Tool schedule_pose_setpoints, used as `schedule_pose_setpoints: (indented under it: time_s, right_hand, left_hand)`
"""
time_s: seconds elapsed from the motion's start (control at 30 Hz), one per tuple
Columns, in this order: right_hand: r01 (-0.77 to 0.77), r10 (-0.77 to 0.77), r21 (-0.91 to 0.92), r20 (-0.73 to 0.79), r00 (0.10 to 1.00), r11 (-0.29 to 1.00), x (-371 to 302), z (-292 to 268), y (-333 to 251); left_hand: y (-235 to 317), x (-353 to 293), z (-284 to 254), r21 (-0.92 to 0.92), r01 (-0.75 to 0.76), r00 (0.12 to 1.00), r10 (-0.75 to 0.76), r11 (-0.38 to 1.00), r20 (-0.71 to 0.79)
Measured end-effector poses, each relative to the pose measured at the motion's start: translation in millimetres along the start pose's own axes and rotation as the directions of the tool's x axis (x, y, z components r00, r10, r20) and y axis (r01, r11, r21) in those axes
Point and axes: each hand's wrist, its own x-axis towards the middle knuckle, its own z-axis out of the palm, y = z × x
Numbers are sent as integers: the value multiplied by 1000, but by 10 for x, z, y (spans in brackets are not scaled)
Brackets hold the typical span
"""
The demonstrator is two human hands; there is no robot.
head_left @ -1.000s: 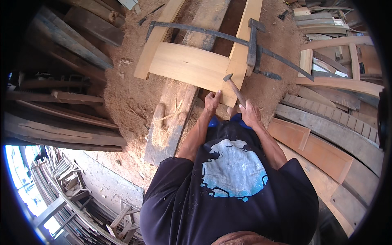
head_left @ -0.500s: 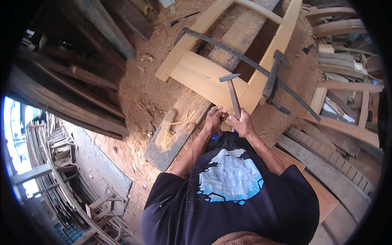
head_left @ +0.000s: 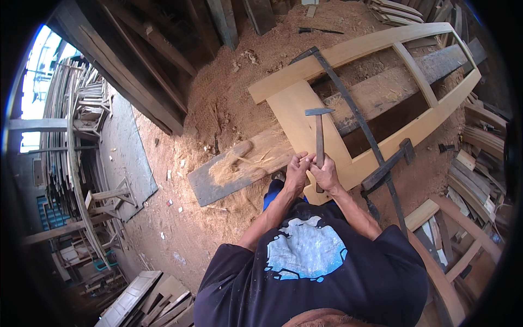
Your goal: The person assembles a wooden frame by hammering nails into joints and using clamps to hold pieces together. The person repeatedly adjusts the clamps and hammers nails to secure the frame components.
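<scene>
A hammer (head_left: 320, 133) with a dark metal head and a wooden handle stands upright in my right hand (head_left: 326, 174), which is closed round the handle. Close beside it, my left hand (head_left: 297, 171) has its fingers pinched together, touching or almost touching the right one. Whatever it pinches is too small to make out. Both hands are over the near corner of a pale wooden frame (head_left: 302, 111) with a broad end panel and a crossbar. A long dark bar clamp (head_left: 348, 97) spans the frame, its jaw (head_left: 385, 168) at the near right side.
Under the frame lies a weathered plank (head_left: 210, 188), with shavings and a wooden piece on its near end. Sawdust covers the ground (head_left: 218, 103). A dark-handled tool (head_left: 318, 30) lies beyond. Stacked timber (head_left: 479, 180) fills the right, and dark beams (head_left: 131, 71) stand at left.
My view has turned, so the frame and clamp appear rotated and farther right. My hands have come closer together, and the hammer stands more upright, still in my right hand.
</scene>
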Motion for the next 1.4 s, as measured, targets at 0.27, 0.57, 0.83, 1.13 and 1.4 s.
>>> schedule_pose_setpoints:
  time_s: [0.27,0.57,0.83,1.13,1.4]
  right_hand:
    - [-40,119,-410,169,978,911,312,343,-367]
    - [158,111,-632,364,925,758,826,1026,-264]
    - [-1,311,-786,244,919,619,1007,1033,-624]
    - [-149,238,-317,263,935,936,914,374,-460]
    - [-114,119,-53,88,989,992,950,43,-884]
  left_hand:
    - [100,289,-678,-229,-70,989,38,971,-143]
    - [1238,739,-1729,107,-302,913,320,947,-251]
    - [1742,1342,-1687,295,-378,893,430,877,-135]
    - [1906,1989,-1207,597,-340,873,480,727,-86]
    - [1594,2797,-779,840,-247,914,403,482,38]
